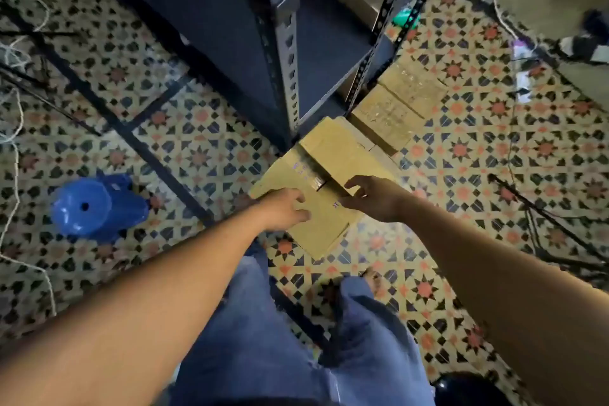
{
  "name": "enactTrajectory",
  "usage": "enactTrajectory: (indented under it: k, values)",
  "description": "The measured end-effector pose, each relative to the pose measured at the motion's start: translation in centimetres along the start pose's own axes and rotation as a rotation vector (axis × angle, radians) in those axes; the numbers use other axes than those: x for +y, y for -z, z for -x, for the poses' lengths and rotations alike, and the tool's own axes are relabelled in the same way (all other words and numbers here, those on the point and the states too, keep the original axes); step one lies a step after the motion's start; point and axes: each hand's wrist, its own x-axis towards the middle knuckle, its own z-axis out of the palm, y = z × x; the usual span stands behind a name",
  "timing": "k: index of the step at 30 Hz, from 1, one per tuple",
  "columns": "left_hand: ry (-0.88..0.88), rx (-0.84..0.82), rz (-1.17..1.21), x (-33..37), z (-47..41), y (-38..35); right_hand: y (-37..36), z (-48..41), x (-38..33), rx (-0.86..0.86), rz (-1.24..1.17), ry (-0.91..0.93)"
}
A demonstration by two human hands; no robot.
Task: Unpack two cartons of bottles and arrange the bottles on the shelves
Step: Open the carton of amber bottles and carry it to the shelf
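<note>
Resting on the carton's (pixel 329 148) lid, the left hand (pixel 286 209) is lying with fingers loosely bent, gripping nothing. The right hand (pixel 374 198) is touching that lid beside the tape (pixel 312 175), fingers spread. The shelf unit (pixel 286 43) is standing just behind the carton.

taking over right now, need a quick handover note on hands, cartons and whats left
Left hand: rests on top of the near tan cardboard carton, holding nothing.
Right hand: bent fingertips at the carton's tape seam; a pinch is unclear.
Another tan cardboard carton lies beyond, beside the dark metal shelving unit.
Done: nothing; the near carton looks taped shut, no bottles visible.
Left: open both, shelve bottles.
</note>
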Motion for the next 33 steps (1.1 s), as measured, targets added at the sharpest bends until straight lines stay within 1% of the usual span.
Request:
enactTrajectory:
  k: [2,6,11,16,18,22,24,27,33]
  values:
    - [0.047,0.035,0.034,0.1,-0.9,-2.5,0.0,-0.7,1.6,0.013,0.060,0.016]
    - [0.075,0.124,0.052,-0.2,-3.7,-6.7,-0.1,-3.6,5.3,0.011,0.182,0.041]
    - [0.082,0.308,-0.040,-1.4,-9.3,-8.4,-0.8,-9.7,8.0,0.064,0.199,0.130]
    - [0.028,0.511,-0.084,-3.1,-13.8,-10.8,-3.3,-14.8,9.1,0.086,0.239,0.257]
    - [0.023,0.563,-0.091,-3.3,-14.7,-12.1,-4.2,-15.6,9.0,0.079,0.237,0.281]
    - [0.043,0.642,-0.075,-3.0,-15.6,-14.1,-5.6,-16.5,9.7,0.151,0.281,0.330]
    - [0.068,0.683,-0.052,-2.9,-15.8,-14.6,-5.7,-16.5,10.4,0.160,0.299,0.349]
    - [0.113,0.714,-0.038,-2.5,-16.1,-15.0,-5.4,-16.3,11.4,0.134,0.333,0.387]
    - [0.174,0.844,0.057,-0.6,-16.1,-15.8,-4.3,-17.0,11.7,0.062,0.420,0.494]
